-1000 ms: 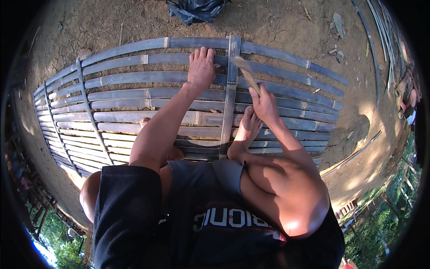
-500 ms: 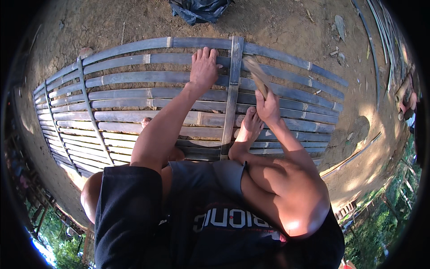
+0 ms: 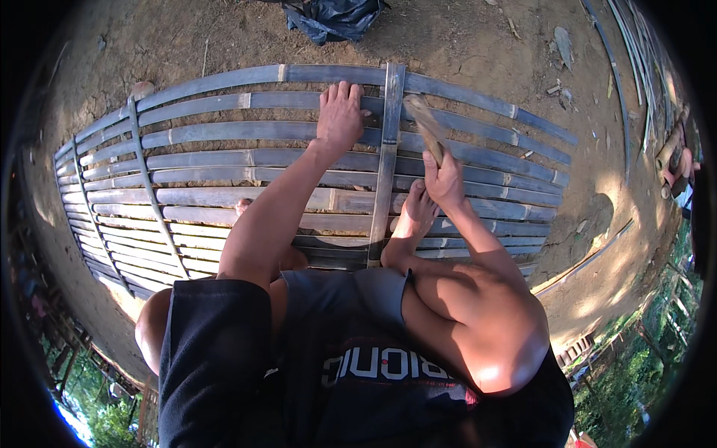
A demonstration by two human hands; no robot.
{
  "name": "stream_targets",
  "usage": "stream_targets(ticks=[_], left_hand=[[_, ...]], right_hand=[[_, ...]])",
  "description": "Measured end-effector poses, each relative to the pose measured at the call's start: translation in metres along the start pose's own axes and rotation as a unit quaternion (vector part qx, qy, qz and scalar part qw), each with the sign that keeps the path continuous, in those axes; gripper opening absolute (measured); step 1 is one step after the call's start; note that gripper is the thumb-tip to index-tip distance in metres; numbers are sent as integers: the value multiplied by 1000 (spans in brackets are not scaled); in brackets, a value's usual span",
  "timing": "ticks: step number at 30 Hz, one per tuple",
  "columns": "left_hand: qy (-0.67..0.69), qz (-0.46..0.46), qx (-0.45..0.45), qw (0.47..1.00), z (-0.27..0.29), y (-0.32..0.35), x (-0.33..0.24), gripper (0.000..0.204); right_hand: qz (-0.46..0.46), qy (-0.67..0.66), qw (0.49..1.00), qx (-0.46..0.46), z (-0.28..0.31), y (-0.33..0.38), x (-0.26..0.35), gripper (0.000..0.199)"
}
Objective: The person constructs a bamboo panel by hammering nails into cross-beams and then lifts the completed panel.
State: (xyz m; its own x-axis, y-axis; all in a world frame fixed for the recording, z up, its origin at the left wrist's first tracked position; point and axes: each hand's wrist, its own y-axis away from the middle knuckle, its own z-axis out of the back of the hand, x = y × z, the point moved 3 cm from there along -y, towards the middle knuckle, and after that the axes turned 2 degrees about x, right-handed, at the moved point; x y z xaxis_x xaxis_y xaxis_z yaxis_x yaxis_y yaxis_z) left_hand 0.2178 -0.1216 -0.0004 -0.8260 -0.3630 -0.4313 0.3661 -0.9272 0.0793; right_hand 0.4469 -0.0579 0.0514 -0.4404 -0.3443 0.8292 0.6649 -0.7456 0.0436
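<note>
I saw the right hand [image 3: 447,181], fingers closed around a stick [image 3: 426,123], swing right, apparently clearing the upper-centre crosspiece [image 3: 388,149]; the left hand [image 3: 340,118] lay loosely spread on slats [image 3: 224,132].

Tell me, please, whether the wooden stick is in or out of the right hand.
In: the right hand is closed around the wooden stick, whose far end sticks out.

Bare brown earth [image 3: 463,33] serves as the floor. Flat on it lies a panel of long bamboo slats [image 3: 205,158], stretching from nine o'clock to three, with narrower strips crossing it. A crumpled black plastic bag [image 3: 336,21] sits at twelve; a dry leaf [image 3: 563,46] lies between one and two; long thin strips [image 3: 636,48] lie at two; a slim pole [image 3: 586,258] rests just past three.
</note>
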Motion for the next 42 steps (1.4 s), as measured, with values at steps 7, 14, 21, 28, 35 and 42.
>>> stream_targets(ticks=[7,14,21,28,35,42], left_hand=[[-5,7,12,1000,0,5,1,40],[-6,6,8,1000,0,0,3,40],[5,-9,-4,1000,3,0,-1,38],[4,18,44,999,4,5,2,42],[47,-90,42,994,26,19,9,53],[-52,-207,219,952,148,33,73,40]], right_hand=[[0,-15,1000,-10,-4,3,6,44],[-58,78,993,67,-5,-2,-8,41],[-77,69,991,84,-9,4,-9,45],[-152,108,965,183,-8,-3,-8,48],[-69,220,973,-18,51,-133,-31,43],[47,393,914,-93,106,-247,-56,44]])
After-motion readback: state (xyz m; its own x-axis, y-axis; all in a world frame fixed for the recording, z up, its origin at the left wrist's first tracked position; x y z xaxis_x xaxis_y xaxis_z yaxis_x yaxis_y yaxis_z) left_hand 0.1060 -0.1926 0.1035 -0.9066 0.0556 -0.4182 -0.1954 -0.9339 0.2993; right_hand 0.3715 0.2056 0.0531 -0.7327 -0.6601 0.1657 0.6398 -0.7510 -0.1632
